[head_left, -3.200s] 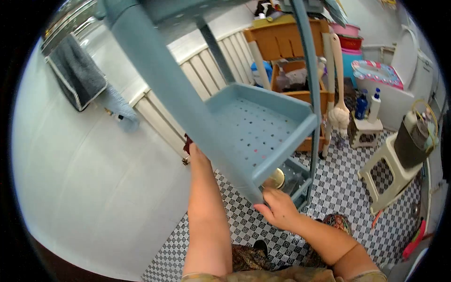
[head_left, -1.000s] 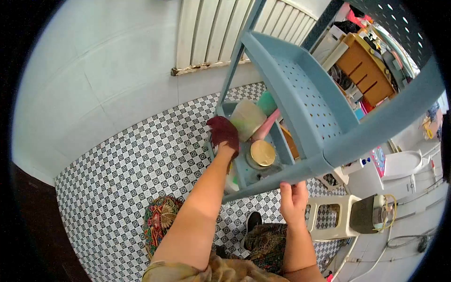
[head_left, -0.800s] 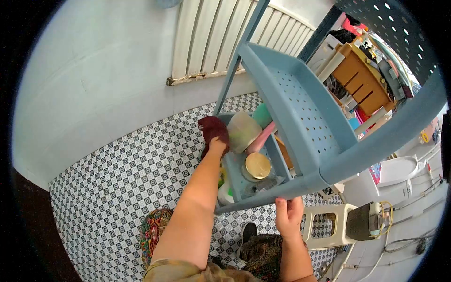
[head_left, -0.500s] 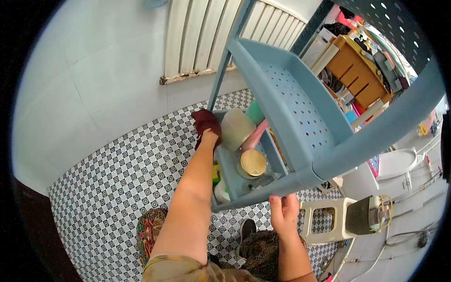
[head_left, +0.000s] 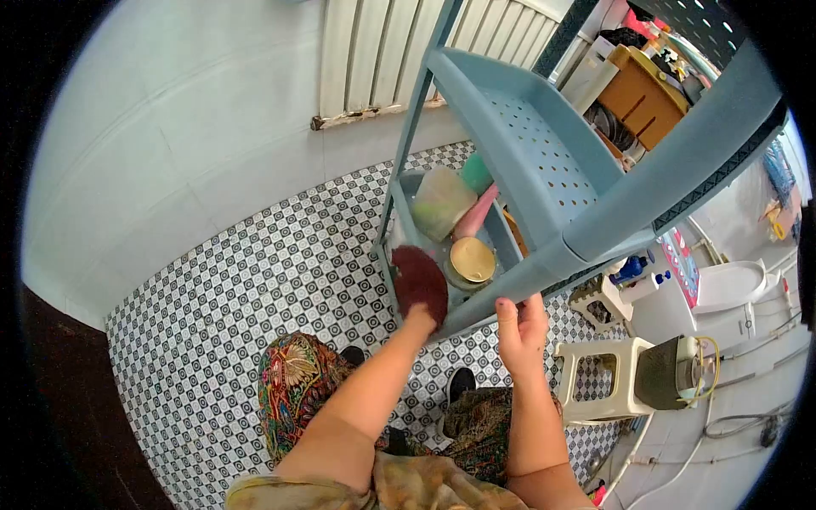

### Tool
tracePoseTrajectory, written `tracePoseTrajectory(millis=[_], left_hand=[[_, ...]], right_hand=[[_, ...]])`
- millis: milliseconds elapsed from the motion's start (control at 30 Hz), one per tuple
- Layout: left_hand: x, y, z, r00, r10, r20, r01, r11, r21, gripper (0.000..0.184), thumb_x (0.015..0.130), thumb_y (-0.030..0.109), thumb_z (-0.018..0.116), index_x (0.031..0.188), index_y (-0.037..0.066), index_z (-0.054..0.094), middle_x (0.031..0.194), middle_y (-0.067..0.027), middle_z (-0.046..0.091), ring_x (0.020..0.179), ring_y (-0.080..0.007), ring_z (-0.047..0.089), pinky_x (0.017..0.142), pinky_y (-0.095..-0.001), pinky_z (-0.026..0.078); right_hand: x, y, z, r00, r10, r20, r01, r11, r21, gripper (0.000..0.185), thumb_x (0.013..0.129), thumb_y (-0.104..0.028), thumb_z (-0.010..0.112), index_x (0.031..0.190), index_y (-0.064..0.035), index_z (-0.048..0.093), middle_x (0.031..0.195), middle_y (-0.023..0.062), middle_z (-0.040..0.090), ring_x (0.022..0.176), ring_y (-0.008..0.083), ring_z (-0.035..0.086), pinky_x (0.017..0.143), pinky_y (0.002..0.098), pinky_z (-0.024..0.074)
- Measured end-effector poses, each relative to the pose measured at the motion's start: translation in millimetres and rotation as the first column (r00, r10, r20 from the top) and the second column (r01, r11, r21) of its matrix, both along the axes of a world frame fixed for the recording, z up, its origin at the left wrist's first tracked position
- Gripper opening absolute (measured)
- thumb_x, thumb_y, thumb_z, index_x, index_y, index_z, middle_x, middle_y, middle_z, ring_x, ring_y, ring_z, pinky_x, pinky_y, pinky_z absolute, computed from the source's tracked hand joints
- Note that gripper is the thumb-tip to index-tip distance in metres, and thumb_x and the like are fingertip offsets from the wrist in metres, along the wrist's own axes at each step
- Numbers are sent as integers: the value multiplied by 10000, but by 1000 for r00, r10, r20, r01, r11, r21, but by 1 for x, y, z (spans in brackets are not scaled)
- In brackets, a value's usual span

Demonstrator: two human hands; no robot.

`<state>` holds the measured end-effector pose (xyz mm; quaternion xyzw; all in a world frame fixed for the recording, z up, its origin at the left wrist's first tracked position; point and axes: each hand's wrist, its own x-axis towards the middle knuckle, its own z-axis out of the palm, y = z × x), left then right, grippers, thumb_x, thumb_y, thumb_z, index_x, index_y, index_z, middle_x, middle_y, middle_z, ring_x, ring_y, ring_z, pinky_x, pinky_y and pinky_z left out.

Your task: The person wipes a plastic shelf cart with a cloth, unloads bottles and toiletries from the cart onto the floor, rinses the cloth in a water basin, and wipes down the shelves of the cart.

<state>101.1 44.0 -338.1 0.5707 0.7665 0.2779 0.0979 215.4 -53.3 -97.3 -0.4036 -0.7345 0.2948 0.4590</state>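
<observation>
At one o'clock: pale-blue, perforated plastic tiered rack (head_left: 490,144), judged light, slick; best held by posts (head_left: 667,157). At six: maroon cloth (head_left: 420,282), presumably soft, against lower tray (head_left: 508,245), covering left hand (head_left: 416,318); finger closure indeterminable. At four: bare right hand (head_left: 521,336) at post, grip unconfirmed.

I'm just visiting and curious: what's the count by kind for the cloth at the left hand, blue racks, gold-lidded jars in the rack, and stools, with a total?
Maroon cloth: 1
Blue rack: 1
Gold-lidded jar: 1
Stools: 2 (larger cream stool, small stool)
Total: 5
</observation>
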Motion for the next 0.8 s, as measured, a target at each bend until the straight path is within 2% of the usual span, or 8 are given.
tracePoseTrajectory(millis=[67, 167, 367, 400, 467, 600, 633, 800], left_hand=[[12, -29, -6, 982, -75, 175, 85, 995, -46, 320, 786, 160, 439, 1033, -15, 543, 1051, -155, 525, 949, -315, 494, 822, -457, 358], [13, -43, -5, 942, -125, 312, 149, 987, -53, 314, 787, 154, 443, 1036, -12, 541, 1048, -148, 525, 946, -308, 494, 819, -448, 360], [-17, 34, 6, 998, 59, 5, -59, 998, -20, 305, 788, 142, 452, 1041, -6, 538, 1042, -135, 525, 939, -293, 493, 812, -430, 364], [-27, 45, 7, 998, 57, 4, -56, 998, -41, 304, 788, 140, 453, 1041, -5, 538, 1041, -132, 525, 938, -290, 493, 811, -427, 365], [-45, 59, 8, 999, 30, 40, -26, 995, -93, 301, 789, 136, 456, 1043, -3, 537, 1039, -128, 525, 936, -285, 493, 808, -421, 366], [-74, 101, 21, 985, -55, 164, 93, 968, -233, 296, 790, 129, 462, 1046, 1, 535, 1035, -118, 525, 931, -276, 492, 803, -409, 369], [-80, 112, 26, 979, -65, 195, 114, 961, -253, 295, 790, 127, 463, 1047, 2, 534, 1034, -116, 526, 930, -273, 492, 802, -406, 369], [-109, 166, 41, 989, -9, 149, 44, 971, -234, 289, 791, 117, 470, 1051, 7, 532, 1029, -105, 526, 924, -261, 492, 796, -391, 372]], right_hand=[[1, 2, -6, 997, 5, -83, -2, 999, 41, 241, 857, -163, 499, 1016, 16, 475, 887, 48, 525, 799, 108, 464, 722, 238, 371], [4, 3, -9, 999, 11, -32, -9, 999, 52, 240, 857, -160, 499, 1019, 16, 475, 892, 45, 521, 793, 105, 461, 718, 238, 370], [5, 6, -10, 996, 33, -79, -33, 999, -2, 232, 856, -151, 499, 1015, 16, 473, 910, 44, 516, 814, 106, 456, 736, 244, 365], [5, 4, -10, 997, 34, -70, -34, 999, 0, 232, 856, -151, 499, 1015, 16, 473, 910, 44, 516, 814, 106, 456, 736, 244, 365], [1, 0, -5, 999, -27, -42, 27, 1000, 1, 209, 809, -98, 521, 981, 19, 505, 929, 111, 556, 859, 186, 512, 787, 293, 383], [-1, -2, -4, 994, -81, -77, 77, 995, -61, 167, 793, -88, 531, 928, 8, 516, 868, 101, 571, 812, 185, 523, 748, 298, 400], [-3, -1, -2, 993, -108, -45, 108, 994, -9, 151, 788, -78, 533, 911, 9, 515, 840, 97, 575, 782, 184, 525, 725, 296, 406], [-4, -1, -2, 994, -93, -65, 95, 995, 36, 158, 795, -110, 545, 898, 8, 524, 833, 105, 573, 770, 197, 527, 718, 296, 403]])
